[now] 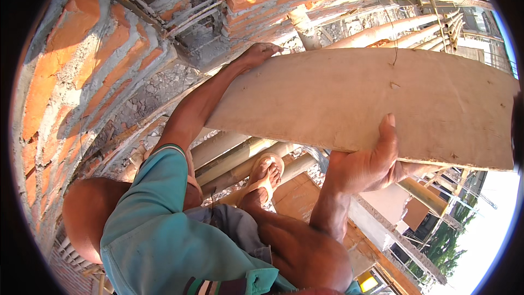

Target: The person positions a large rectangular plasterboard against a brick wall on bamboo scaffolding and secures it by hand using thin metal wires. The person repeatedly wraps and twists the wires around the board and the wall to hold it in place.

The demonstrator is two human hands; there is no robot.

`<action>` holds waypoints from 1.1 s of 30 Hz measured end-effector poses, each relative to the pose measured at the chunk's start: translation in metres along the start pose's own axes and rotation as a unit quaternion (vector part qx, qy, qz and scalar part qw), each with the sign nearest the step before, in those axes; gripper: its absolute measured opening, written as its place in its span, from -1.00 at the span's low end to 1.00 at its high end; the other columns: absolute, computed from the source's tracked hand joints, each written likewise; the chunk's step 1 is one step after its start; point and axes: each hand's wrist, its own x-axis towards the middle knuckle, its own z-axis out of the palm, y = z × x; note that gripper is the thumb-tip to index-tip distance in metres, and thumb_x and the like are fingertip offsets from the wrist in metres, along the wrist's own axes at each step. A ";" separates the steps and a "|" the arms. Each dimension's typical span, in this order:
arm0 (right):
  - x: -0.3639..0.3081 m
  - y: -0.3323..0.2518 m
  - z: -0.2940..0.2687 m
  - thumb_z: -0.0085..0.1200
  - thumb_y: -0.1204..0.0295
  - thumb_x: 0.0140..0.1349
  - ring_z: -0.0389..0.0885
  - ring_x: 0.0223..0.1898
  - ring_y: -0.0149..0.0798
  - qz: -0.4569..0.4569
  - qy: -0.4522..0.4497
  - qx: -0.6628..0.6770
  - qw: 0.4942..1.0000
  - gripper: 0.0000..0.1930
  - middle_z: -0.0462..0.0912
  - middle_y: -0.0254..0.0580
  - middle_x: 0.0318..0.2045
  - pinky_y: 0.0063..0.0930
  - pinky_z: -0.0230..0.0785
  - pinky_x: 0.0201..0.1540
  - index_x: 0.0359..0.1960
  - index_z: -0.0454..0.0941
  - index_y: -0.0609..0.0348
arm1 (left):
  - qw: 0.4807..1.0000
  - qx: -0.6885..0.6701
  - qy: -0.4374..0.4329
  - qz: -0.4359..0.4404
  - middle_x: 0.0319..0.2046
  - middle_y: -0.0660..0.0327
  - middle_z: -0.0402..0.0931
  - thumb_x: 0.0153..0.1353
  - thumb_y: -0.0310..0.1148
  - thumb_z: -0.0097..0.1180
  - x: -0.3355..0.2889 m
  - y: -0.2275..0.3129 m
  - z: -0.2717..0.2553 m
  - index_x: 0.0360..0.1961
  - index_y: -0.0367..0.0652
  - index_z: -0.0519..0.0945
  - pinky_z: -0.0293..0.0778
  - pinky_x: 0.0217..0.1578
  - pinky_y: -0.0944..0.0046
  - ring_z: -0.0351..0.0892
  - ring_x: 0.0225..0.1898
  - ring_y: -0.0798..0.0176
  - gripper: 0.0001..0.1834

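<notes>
A long, flat brown wooden board (338,98) stretches from the middle of the view to the right rim. My left hand (262,54) is closed at its far left corner, with the fingers partly hidden. My right hand (365,164) grips the near edge, thumb pressed on the upper face and fingers underneath. A thin wire (385,8) hangs down to the board's far edge. Small nicks and splintered spots mark the board's face.
Beneath me run several bamboo poles (229,158), where my sandaled foot (266,179) rests. A rough brick wall (71,71) with grey mortar rises on the left; more brickwork (256,0) spans the far side. Bamboo poles (376,34) lie beyond the board. Open sky shows at lower right.
</notes>
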 end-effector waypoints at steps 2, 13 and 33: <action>-0.002 0.007 -0.004 0.51 0.41 0.07 0.57 0.10 0.01 -0.085 -0.003 -0.085 0.993 -0.44 0.35 0.15 0.18 -0.24 0.67 -0.01 0.10 0.54 0.29 | 0.999 0.019 0.027 0.040 0.21 0.04 0.56 0.54 0.02 -0.05 0.001 0.002 0.006 0.29 -0.24 0.51 0.41 0.26 0.14 0.49 0.28 0.13 -0.43; 0.001 0.033 -0.011 0.58 0.37 0.05 0.57 0.10 0.11 -0.313 0.019 -0.242 0.918 -0.37 0.26 0.27 0.24 -0.27 0.68 -0.04 0.12 0.52 0.27 | 0.921 -0.384 0.024 0.069 0.42 0.06 0.31 0.62 -0.03 -0.26 -0.032 0.072 0.040 0.40 -0.20 0.28 0.24 0.46 0.01 0.32 0.44 0.02 -0.45; 0.022 -0.016 0.015 0.11 0.68 0.12 0.16 0.39 -0.08 0.075 0.141 0.224 0.961 0.14 -0.03 0.11 0.48 -0.15 0.08 0.42 0.60 -0.49 0.16 | 0.767 -0.642 0.003 -0.010 -0.09 0.06 0.52 0.45 -0.34 0.12 -0.182 0.155 0.048 -0.11 -0.32 0.49 0.45 0.38 -0.02 0.58 0.10 0.05 -0.78</action>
